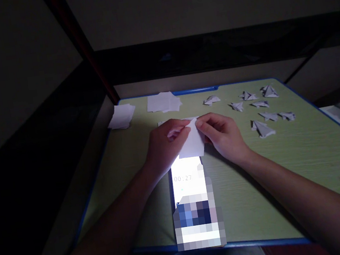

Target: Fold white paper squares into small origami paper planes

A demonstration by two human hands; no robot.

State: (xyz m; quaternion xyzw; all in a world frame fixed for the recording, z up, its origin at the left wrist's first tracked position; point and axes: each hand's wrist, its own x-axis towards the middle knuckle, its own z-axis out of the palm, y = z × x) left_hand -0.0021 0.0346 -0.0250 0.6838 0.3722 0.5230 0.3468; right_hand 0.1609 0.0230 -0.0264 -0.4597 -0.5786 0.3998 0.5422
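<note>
A white sheet of paper (191,143) is held up between my two hands, above the far end of a lit phone (188,180). My left hand (167,142) pinches its upper left part between thumb and fingers. At the top right, my right hand (222,134) closes thumb and fingertips on the same paper. The paper's top comes to a narrow folded point between the fingertips. Behind the left hand, a strip of another pale edge shows, mostly hidden. The phone's screen reads 00:27, and its near part is blurred out.
Several small folded paper pieces (263,128) lie at the right of the green table (290,160). Loose white sheets (161,102) rest at the back, with another paper stack (122,116) at the back left. A blue rim (270,241) edges the table.
</note>
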